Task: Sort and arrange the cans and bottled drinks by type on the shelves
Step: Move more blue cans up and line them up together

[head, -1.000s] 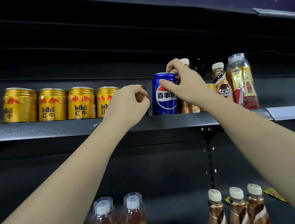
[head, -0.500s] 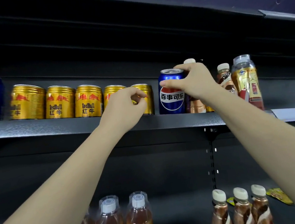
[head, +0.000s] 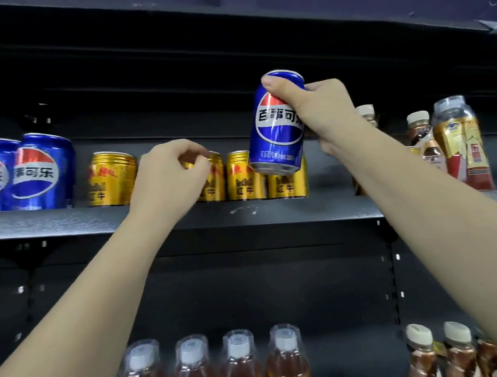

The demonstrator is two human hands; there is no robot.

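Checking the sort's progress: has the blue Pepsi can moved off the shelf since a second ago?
Yes. The right hand has lifted the blue Pepsi can up off the shelf, above the gold cans.

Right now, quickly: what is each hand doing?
Left hand: fingers curled in front of the gold cans, gripping nothing that shows.
Right hand: gripping the blue Pepsi can, lifted off the shelf.
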